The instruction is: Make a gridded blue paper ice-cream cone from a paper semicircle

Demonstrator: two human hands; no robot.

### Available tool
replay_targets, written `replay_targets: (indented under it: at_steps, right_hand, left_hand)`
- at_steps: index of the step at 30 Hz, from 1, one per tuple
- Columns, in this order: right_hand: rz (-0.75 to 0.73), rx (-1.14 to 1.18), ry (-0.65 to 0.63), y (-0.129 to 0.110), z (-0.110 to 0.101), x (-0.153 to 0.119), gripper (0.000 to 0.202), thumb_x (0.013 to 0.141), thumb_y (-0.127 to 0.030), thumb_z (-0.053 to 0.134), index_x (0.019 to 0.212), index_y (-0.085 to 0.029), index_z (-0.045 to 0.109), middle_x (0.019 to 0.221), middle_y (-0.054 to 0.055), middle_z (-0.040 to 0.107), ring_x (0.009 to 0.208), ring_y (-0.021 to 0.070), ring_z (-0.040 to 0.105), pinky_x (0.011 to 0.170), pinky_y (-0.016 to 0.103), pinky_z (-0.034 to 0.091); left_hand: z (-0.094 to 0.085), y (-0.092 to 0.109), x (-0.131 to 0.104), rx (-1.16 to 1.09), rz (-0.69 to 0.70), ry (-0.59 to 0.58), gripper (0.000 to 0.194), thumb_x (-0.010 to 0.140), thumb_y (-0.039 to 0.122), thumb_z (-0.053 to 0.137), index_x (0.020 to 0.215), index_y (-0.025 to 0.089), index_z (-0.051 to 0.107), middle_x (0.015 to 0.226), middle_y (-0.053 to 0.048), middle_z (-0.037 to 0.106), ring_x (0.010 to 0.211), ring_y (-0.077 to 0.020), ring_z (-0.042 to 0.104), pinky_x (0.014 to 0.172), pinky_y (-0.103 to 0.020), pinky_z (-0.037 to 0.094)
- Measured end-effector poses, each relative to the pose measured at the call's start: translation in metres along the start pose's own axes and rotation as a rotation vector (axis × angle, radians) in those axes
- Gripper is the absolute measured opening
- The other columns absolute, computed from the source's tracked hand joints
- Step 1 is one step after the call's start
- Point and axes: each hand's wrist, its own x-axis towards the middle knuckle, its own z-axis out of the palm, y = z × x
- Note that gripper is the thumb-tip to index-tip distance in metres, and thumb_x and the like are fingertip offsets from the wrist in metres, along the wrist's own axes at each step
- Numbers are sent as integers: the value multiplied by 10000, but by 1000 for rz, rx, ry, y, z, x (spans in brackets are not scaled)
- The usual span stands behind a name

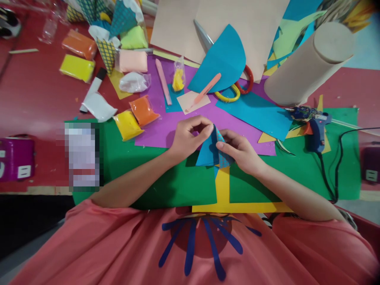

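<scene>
Both hands hold a piece of blue paper (208, 152) that is folded or rolled into a pointed cone shape, with a line pattern on its right part. My left hand (190, 136) pinches the tip at the top. My right hand (240, 150) grips the patterned side, thumb in front. Just beyond lie a rounded blue paper piece (227, 55) on top of scissors with red and yellow handles (228, 97), and a salmon-coloured marker (206, 89) on a small pale card (196, 102). Under the hands are purple paper (157, 132) and a green sheet (166, 182).
A blue glue gun (317, 132) with its cord lies at the right, near a rolled beige paper tube (297, 67). Several clay packets, including an orange one (144, 111), lie at the left, below finished paper cones (106, 49). A blurred-out rectangular object (83, 154) is at far left.
</scene>
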Motion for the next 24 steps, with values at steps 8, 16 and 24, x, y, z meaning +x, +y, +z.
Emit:
replay_targets:
  at_steps: [8,16,24]
  right_hand:
    - [3,123,74,-3,-9,7,355,697,-483,770,892,-205,666,810,-9,658,722,114,612,684,243,545]
    - [-45,81,72,2,-11,8,297,687,-428,794,871,-214,700,951,-1,673,885,136,634,781,251,551]
    - [-71,-2,98,9,-12,10,345,679,-460,786,909,-217,705,1035,14,682,896,157,629,761,277,550]
  left_hand:
    - [4,-4,6,-507,-398,-268,387,741,579,721,816,200,725,781,-15,710,785,-175,680,773,-321,552]
    - [4,-5,4,-479,-400,-289,421,714,602,743,841,200,741,712,-16,684,683,-150,660,635,-265,530]
    - [5,-9,3,-389,-327,-240,417,718,595,744,825,192,750,731,-3,668,657,-119,610,605,-251,466]
